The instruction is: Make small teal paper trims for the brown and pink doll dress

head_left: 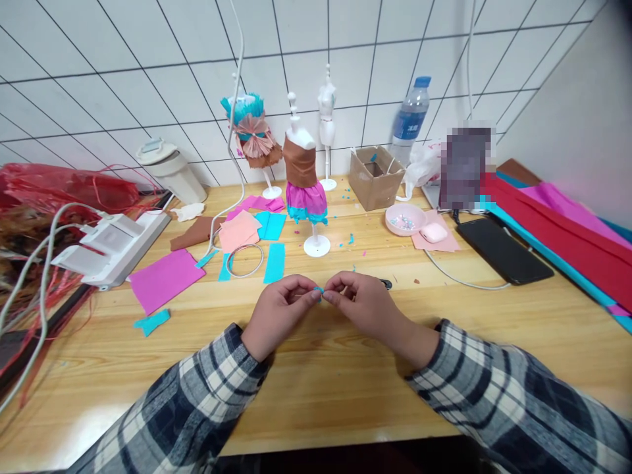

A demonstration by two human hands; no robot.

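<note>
Over the middle of the table, my left hand (286,309) and my right hand (363,306) meet at the fingertips. Both are closed in a pinch on one small turquoise paper piece (319,291), most of it hidden by the fingers. Just beyond them stands a small white mannequin (300,168) dressed in a brown top and a magenta skirt with a turquoise hem. Left of it lie turquoise paper strips (274,263), a wire ring (245,261), peach paper (239,230) and a magenta sheet (166,280).
Behind are a second dressed mannequin (254,131), a bare one (326,108), a cardboard box (376,181) and a water bottle (412,118). On the right sit a pink dish (405,227) and a black phone (503,250). A white power strip (123,250) with cables is at left.
</note>
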